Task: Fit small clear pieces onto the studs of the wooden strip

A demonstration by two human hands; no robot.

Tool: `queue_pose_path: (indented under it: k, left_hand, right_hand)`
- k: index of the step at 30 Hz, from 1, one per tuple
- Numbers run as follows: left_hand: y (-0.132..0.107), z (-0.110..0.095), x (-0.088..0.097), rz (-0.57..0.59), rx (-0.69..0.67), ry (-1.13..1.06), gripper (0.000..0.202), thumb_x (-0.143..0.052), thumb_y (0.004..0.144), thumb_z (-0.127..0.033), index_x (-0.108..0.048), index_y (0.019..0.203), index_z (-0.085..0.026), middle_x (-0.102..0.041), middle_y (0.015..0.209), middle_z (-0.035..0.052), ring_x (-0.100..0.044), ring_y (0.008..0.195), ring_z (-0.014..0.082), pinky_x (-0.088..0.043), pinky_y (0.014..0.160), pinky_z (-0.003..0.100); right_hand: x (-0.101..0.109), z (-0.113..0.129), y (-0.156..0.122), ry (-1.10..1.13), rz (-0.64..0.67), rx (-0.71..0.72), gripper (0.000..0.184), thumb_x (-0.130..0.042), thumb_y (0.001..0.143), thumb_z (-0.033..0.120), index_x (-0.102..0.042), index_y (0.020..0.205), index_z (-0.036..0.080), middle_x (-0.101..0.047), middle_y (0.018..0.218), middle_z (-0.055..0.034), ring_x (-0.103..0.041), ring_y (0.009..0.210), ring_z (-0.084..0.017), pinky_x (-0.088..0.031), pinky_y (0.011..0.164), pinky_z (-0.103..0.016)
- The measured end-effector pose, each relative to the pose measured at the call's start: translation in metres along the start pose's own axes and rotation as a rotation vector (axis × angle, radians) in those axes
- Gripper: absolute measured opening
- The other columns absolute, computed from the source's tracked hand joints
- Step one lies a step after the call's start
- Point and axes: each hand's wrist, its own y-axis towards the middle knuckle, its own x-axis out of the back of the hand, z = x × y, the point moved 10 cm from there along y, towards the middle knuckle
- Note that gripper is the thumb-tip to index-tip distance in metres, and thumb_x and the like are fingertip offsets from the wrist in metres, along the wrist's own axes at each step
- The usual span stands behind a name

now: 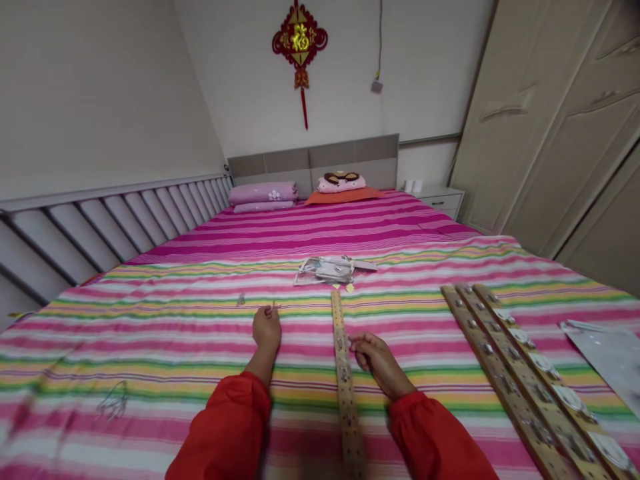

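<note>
A long wooden strip (349, 407) with rows of holes and several small metal pieces lies lengthwise on the striped sheet in front of me. Just right of it, my right hand (376, 357) has its thumb and fingertips pinched at the strip's edge, beside one of the metal pieces. Something small and pale may be between those fingertips; it is too small to name. My left hand (267, 327) rests on the sheet left of the strip, its fingers closed, with a small thin pale item (274, 305) showing at the tips. A small clear packet (241, 299) lies beyond it.
Clear plastic packets (330, 269) lie past the strip's far end, near small yellow paper bits (349, 288). More wooden strips with metal pieces (505, 360) and a white plastic bag (607, 353) lie to the right. Tangled thin wire (114, 402) is at left. A railing (120, 223) borders the bed.
</note>
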Motion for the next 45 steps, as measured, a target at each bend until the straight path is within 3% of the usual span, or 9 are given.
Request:
queue_pose_path:
  k: [7,12,14,17,21,27,33,40,45]
  left_hand:
    - [-0.022,-0.004,0.001,0.031,0.061,-0.54,0.018,-0.063,0.073,-0.03,-0.064,0.082,-0.015,-0.07,0.082,0.0068,-0.065,0.082,0.0184,-0.05,0.075,0.029]
    - [-0.083,-0.02,-0.024,0.274,0.293,-0.846,0.038,-0.077,0.06,-0.039,-0.065,0.087,-0.015,-0.071,0.082,0.0062,-0.066,0.075,0.0159,-0.05,0.064,0.025]
    - [-0.113,-0.033,-0.032,0.386,0.373,-0.945,0.038,-0.08,0.058,-0.038,-0.065,0.085,-0.016,-0.071,0.083,0.0056,-0.067,0.078,0.0144,-0.051,0.069,0.024]
    - [-0.148,-0.053,-0.036,0.481,0.439,-1.071,0.036,-0.083,0.055,-0.033,-0.066,0.082,-0.016,-0.071,0.084,0.0049,-0.067,0.081,0.0139,-0.052,0.074,0.023]
    - [-0.173,-0.065,-0.034,0.554,0.484,-1.132,0.038,-0.087,0.051,-0.031,-0.067,0.079,-0.016,-0.071,0.082,0.0051,-0.067,0.078,0.0144,-0.052,0.071,0.022]
    - [-0.189,-0.065,-0.024,0.608,0.492,-1.091,0.038,-0.086,0.051,-0.037,-0.068,0.077,-0.015,-0.07,0.078,0.0044,-0.067,0.076,0.014,-0.052,0.075,0.024]
    - [-0.198,-0.076,-0.023,0.616,0.479,-1.083,0.039,-0.087,0.048,-0.038,-0.07,0.076,-0.016,-0.07,0.075,0.0038,-0.065,0.071,0.0125,-0.05,0.067,0.022]
    - [-0.197,-0.086,-0.032,0.655,0.423,-1.008,0.04,-0.085,0.049,-0.039,-0.071,0.077,-0.014,-0.069,0.073,0.0045,-0.062,0.066,0.012,-0.048,0.063,0.021]
    - [-0.172,-0.091,-0.037,0.659,0.277,-0.884,0.031,-0.078,0.058,-0.035,-0.073,0.081,-0.015,-0.07,0.072,0.0037,-0.058,0.062,0.0114,-0.043,0.057,0.02]
  right_hand:
    - [0.0,0.0,0.001,0.015,0.005,0.009,0.018,-0.061,0.058,0.02,-0.063,0.076,0.016,-0.06,0.057,0.0029,-0.034,0.034,-0.004,-0.019,0.036,-0.02]
    - [0.002,0.001,0.002,0.022,-0.002,0.028,0.017,-0.062,0.058,0.021,-0.063,0.074,0.016,-0.061,0.059,0.0028,-0.035,0.035,-0.004,-0.02,0.036,-0.02]
    - [0.003,0.001,0.003,0.02,-0.003,0.042,0.017,-0.063,0.058,0.022,-0.064,0.074,0.016,-0.061,0.059,0.0023,-0.036,0.035,-0.004,-0.021,0.036,-0.021]
    - [0.003,0.005,0.003,0.007,-0.013,0.069,0.02,-0.067,0.06,0.028,-0.064,0.075,0.016,-0.061,0.059,0.0018,-0.037,0.036,-0.004,-0.021,0.037,-0.021]
    - [0.004,0.015,-0.002,-0.016,-0.053,0.12,0.028,-0.074,0.061,0.038,-0.063,0.072,0.015,-0.059,0.057,0.0017,-0.035,0.036,-0.004,-0.021,0.038,-0.021]
    - [-0.014,0.026,-0.028,-0.065,-0.041,0.117,0.033,-0.075,0.063,0.047,-0.063,0.071,0.017,-0.056,0.055,0.0028,-0.03,0.037,-0.004,-0.017,0.037,-0.021]
    - [-0.04,0.038,-0.046,-0.121,0.048,0.143,0.035,-0.079,0.06,0.048,-0.065,0.071,0.018,-0.055,0.055,0.0026,-0.035,0.041,-0.006,-0.024,0.04,-0.021]
    - [-0.04,0.056,-0.045,-0.21,0.046,0.196,0.032,-0.077,0.063,0.048,-0.065,0.066,0.018,-0.053,0.053,0.0017,-0.036,0.044,-0.008,-0.023,0.041,-0.022]
    - [-0.035,0.06,-0.033,-0.193,0.031,0.195,0.033,-0.076,0.063,0.047,-0.06,0.062,0.018,-0.047,0.049,0.0042,-0.036,0.043,-0.007,-0.025,0.041,-0.022]
